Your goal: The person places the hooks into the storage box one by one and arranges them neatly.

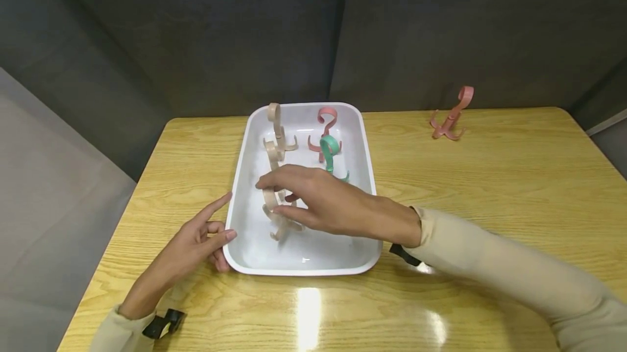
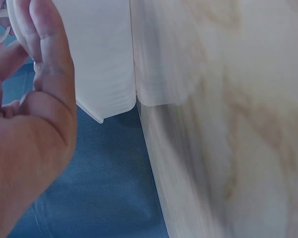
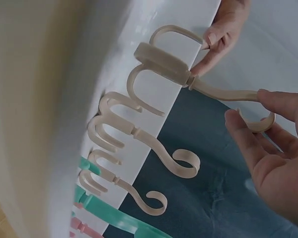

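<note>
Over a white tray (image 1: pixel 303 272), my right hand (image 1: pixel 323 199) pinches the curled top of a beige multi-pronged hook (image 3: pixel 164 64) between thumb and fingers. The hook's prongs point down into the tray. My left hand (image 1: pixel 196 243) holds the tray's left rim, thumb on the edge and other fingers against the outer side. Two more beige hooks (image 3: pixel 121 121) stand behind the held one. A green hook (image 1: pixel 330 148) and a pink hook (image 1: pixel 327 115) stand on the tray's right side, the green one partly hidden by my right hand.
Another pink hook (image 1: pixel 450 118) stands outside the tray near the back right of the wooden table (image 1: pixel 490 189). Dark grey curtains (image 1: pixel 245 31) hang behind the table's back edge. Both wrists carry black straps.
</note>
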Tool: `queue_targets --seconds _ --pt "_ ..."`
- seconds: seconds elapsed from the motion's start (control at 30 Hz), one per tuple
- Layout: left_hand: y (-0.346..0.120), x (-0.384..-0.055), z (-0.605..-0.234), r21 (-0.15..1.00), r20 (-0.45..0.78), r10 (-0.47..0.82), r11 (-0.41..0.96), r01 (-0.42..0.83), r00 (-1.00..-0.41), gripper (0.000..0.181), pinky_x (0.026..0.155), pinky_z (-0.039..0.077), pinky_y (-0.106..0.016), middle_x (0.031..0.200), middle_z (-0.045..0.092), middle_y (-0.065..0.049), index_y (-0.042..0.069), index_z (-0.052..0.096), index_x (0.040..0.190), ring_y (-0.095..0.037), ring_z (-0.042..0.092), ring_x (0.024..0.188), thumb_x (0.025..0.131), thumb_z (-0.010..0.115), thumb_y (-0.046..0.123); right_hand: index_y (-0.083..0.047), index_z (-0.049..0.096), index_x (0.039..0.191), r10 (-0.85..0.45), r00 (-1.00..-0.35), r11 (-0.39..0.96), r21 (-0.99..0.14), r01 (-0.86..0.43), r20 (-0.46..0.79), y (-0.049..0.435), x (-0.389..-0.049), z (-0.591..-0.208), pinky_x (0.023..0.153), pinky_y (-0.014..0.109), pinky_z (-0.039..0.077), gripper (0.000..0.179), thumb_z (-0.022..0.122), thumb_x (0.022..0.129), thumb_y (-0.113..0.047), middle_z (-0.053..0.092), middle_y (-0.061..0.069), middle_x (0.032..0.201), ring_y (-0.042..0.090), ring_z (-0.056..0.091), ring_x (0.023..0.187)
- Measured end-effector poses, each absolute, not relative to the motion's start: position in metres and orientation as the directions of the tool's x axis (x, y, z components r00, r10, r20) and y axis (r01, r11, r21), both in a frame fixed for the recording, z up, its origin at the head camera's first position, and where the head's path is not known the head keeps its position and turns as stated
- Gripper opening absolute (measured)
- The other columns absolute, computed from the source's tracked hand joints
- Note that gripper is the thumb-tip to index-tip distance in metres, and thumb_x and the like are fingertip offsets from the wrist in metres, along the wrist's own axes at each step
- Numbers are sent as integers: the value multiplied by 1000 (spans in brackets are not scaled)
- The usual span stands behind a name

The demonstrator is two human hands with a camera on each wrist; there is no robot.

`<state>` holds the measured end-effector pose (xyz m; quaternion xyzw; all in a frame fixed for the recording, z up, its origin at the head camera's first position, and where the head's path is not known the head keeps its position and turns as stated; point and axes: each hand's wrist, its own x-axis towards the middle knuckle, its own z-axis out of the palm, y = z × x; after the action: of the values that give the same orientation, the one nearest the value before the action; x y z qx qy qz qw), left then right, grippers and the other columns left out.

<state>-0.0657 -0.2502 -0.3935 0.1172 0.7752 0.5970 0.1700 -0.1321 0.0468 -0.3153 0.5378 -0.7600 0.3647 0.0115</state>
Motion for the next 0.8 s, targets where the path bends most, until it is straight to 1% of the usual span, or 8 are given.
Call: queue_targets --seconds 0.13,0.3,0.5,0.73,0.8 --pt "-251 -66 -394 967 -116 391 254 -14 -913 76 58 64 -45 83 62 -21 7 13 168 -26 71 58 107 58 7 -1 64 134 -828 -411 167 -533 -829 380 45 -132 -318 100 20 50 36 73 99 -6 66 7 132 13 62 117" --pt "-250 -65 -393 966 -118 391 258 -14 -913 76 58 64 -45 82 62 -19 7 13 167 -25 71 59 107 58 7 -1 62 136 -849 -390 162 -527 -834 357 43 -132 -321 104 21 49 39 73 98 -4 65 7 135 14 60 122" --pt "-250 -65 -393 965 -113 392 261 -8 -913 75 58 64 -45 82 62 -19 6 13 167 -25 71 59 107 58 7 -1 63 135 -868 -371 151 -533 -832 332 41 -131 -325 106 20 48 38 72 98 -1 66 7 134 14 61 123" --pt "-251 -65 -393 967 -105 398 255 1 -911 74 58 64 -45 81 61 -17 5 12 167 -25 71 59 108 57 6 -2 63 135 -885 -348 143 -530 -836 310 39 -131 -327 109 22 45 35 70 100 -4 66 7 134 13 59 126" --pt "-251 -65 -393 966 -103 397 257 3 -912 74 58 64 -45 81 62 -17 6 13 167 -25 71 59 108 57 6 -3 63 134 -886 -348 143 -533 -834 306 39 -131 -327 108 22 46 34 69 100 -4 66 6 132 13 60 124"
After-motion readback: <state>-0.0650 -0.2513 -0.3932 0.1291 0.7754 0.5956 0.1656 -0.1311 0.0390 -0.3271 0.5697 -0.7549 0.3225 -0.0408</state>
